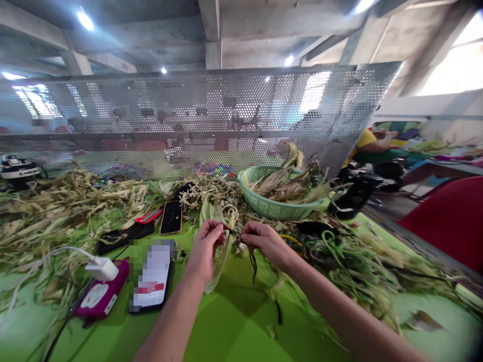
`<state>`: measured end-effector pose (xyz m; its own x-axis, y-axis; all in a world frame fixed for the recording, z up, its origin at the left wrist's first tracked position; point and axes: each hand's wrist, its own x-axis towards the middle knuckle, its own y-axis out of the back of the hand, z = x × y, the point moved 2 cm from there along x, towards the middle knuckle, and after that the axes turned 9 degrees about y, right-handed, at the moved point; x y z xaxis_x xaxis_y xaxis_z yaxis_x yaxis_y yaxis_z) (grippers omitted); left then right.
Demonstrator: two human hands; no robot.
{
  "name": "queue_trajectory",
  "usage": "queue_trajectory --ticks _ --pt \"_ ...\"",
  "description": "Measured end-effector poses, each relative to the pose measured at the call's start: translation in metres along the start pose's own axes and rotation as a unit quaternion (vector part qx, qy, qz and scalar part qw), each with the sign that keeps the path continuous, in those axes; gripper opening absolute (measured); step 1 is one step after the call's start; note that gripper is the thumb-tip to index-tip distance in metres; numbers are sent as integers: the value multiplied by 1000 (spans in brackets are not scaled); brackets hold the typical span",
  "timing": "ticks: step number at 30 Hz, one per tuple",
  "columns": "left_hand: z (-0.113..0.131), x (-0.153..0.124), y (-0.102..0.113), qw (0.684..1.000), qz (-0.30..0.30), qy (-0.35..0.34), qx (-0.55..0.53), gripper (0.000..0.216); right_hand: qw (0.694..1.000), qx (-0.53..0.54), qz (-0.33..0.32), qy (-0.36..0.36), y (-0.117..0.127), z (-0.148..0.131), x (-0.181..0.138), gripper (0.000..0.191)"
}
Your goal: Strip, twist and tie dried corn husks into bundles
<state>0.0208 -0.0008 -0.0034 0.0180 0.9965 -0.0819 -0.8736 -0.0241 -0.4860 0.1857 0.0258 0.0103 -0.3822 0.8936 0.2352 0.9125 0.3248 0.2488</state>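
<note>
Both of my hands meet over the green table, fingertips a short way apart. My left hand [207, 245] is closed in a pinch on a thin dark strip of plant leaf [254, 266]. A pale translucent husk [222, 264] hangs beside its fingers; whether they also grip it I cannot tell. My right hand [266, 240] pinches the same dark strip, whose loose end dangles below the fingers. Just beyond lie curled pale husk strips [230, 213]. A short dark scrap [278, 312] rests on the table below my right hand.
A light-green basket [279, 212] of dry husks stands behind my right hand. Heaps of husk [45, 211] and green strips [335, 256] flank me. Left are two phones [171, 217], [156, 276], a red cutter [150, 216] and a purple power strip [103, 296]. A perforated metal screen [211, 110] stands behind.
</note>
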Motion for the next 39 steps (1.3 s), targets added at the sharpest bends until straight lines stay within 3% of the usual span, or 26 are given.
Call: queue_trajectory --ticks 7,10,14,17,27,35,39 --pt "2 -2 -2 1000 -7 -10 12 17 1000 -30 7 5 0 -3 -3 11" --pt "1 -1 -1 1000 -1 -17 24 18 993 -113 13 25 0 -7 -4 12" --pt "1 2 1 999 8 -38 28 16 961 -264 26 82 -1 -17 -5 14" --pt "4 2 2 998 16 -55 24 15 946 -311 20 93 -3 -19 -5 15" --pt "12 -6 -4 993 -40 -56 94 17 991 -120 37 51 2 -12 -6 19" --pt "9 -7 -9 969 -84 -60 224 22 995 -45 56 72 3 -29 -7 23" --pt "7 -7 -9 954 -92 -58 278 25 997 -26 62 45 3 -25 -7 26"
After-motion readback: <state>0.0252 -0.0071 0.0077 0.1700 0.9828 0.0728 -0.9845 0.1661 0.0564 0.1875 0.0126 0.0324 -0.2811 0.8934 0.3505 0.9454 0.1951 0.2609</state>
